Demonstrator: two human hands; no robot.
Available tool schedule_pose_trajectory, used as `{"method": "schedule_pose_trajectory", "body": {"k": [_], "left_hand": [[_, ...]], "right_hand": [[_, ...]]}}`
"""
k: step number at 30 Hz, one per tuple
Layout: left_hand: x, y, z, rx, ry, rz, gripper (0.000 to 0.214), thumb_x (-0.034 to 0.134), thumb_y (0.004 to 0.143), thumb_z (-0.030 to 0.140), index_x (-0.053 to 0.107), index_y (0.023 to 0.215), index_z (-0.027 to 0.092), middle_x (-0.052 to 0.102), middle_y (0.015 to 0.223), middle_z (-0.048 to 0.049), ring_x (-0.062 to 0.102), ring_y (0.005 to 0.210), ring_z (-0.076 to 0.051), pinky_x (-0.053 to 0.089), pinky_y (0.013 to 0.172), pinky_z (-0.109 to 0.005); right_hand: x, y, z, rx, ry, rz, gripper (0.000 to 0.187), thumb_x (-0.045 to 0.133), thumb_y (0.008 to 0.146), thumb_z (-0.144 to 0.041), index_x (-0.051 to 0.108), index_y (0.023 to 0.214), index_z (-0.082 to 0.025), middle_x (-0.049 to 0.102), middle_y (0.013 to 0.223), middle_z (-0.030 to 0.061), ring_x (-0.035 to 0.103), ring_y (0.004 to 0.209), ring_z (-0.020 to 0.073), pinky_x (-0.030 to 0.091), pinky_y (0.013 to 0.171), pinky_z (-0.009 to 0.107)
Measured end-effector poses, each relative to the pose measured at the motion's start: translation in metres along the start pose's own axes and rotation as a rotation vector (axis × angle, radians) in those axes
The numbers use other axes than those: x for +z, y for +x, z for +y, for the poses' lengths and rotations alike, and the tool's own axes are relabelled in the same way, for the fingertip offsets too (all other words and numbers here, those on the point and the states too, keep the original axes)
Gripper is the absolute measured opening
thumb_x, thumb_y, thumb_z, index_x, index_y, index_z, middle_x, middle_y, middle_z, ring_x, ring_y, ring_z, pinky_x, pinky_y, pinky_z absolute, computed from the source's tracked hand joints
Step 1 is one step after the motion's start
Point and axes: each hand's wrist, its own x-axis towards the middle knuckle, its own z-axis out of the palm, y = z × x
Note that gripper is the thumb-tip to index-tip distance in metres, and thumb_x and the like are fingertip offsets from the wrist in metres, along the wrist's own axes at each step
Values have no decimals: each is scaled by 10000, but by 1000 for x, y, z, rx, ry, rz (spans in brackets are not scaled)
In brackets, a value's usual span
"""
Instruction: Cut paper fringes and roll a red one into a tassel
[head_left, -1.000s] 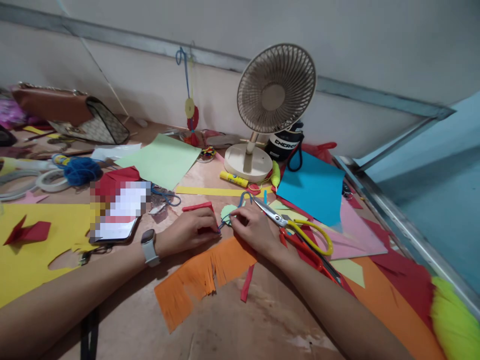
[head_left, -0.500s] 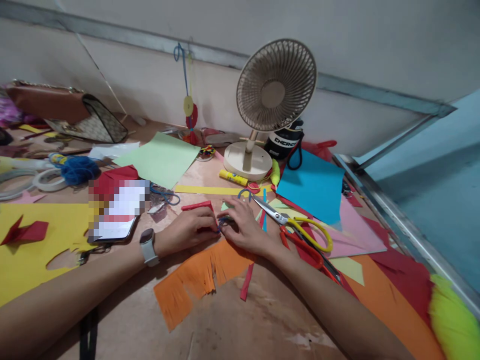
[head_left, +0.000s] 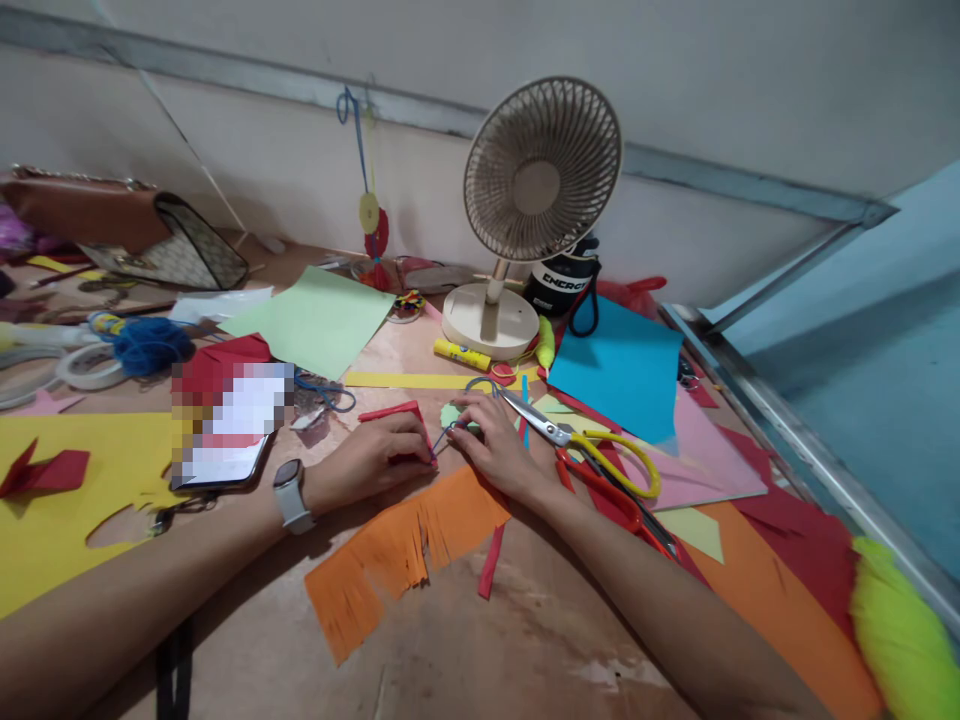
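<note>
My left hand (head_left: 382, 452), with a watch on its wrist, presses its closed fingers onto a red folded paper piece (head_left: 388, 411) on the table. The paper is mostly covered by the hand. A short length of blue string (head_left: 444, 438) runs from there to my right hand (head_left: 495, 445), whose thumb and fingers are pinched on it. Just below both hands lies a fringed orange paper strip (head_left: 405, 550). Beside my right hand are yellow-handled scissors (head_left: 559, 432) and a pale green paper scrap (head_left: 450, 414). A narrow red strip (head_left: 490, 565) sticks out beneath the orange paper.
Behind the hands stand a fan (head_left: 491, 325), a glue stick (head_left: 462, 354) and a black "ENERGY" container (head_left: 561, 280). Left are a phone (head_left: 240, 425), blue yarn (head_left: 154, 346), tape rolls (head_left: 91, 366) and a handbag (head_left: 165, 235). Red-handled scissors (head_left: 615, 505) and coloured paper sheets (head_left: 619, 360) lie right.
My right hand has drawn slightly away from the left, and the blue string now shows stretched between them. The left hand stays on the red paper. The whole view has shifted a little.
</note>
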Motion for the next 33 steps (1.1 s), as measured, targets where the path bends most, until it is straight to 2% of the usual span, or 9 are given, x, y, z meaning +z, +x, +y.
{"method": "schedule_pose_trajectory", "body": {"k": [4, 17, 24, 26, 30, 33], "left_hand": [[-1, 0, 2, -19, -36, -11, 138, 588, 873, 258, 679, 852, 156, 604, 873, -63, 560, 798, -152, 458, 677, -250], [-3, 1, 2, -53, -178, -20, 126, 640, 833, 294, 692, 822, 179, 602, 896, -53, 576, 849, -156, 486, 739, -274], [-3, 4, 6, -98, -279, 30, 78, 676, 802, 250, 708, 771, 186, 605, 1053, -70, 565, 1032, -190, 468, 893, -327], [-4, 5, 7, -119, -329, 6, 82, 656, 818, 251, 707, 822, 187, 631, 1036, -69, 588, 993, -186, 478, 873, -327], [-5, 4, 7, -217, -451, 1, 191, 529, 900, 218, 644, 1049, 185, 664, 1010, -66, 616, 930, -167, 490, 828, -308], [-5, 4, 7, -236, -479, 33, 213, 482, 914, 183, 612, 1082, 171, 646, 1041, -70, 603, 962, -166, 478, 846, -301]], "right_hand": [[2, -1, -1, 1, -8, 49, 118, 572, 856, -165, 513, 761, -202, 609, 1112, 117, 508, 1113, 239, 399, 943, 426], [4, -2, 1, 15, -10, 57, 104, 568, 848, -150, 533, 770, -208, 610, 1094, 96, 527, 1072, 222, 408, 928, 413], [5, -1, -7, -35, 26, 87, 62, 582, 865, -173, 581, 810, -201, 613, 1126, 107, 525, 1102, 219, 411, 963, 409], [6, 0, -7, -37, 34, 83, 58, 588, 861, -172, 587, 811, -200, 616, 1128, 104, 526, 1100, 218, 413, 967, 411], [8, 0, -5, -29, 28, 71, 66, 594, 850, -158, 595, 811, -212, 620, 1113, 88, 524, 1099, 217, 417, 967, 423], [8, 0, -4, -41, 30, 63, 60, 590, 850, -158, 605, 818, -207, 619, 1105, 95, 524, 1099, 219, 418, 966, 420]]}}
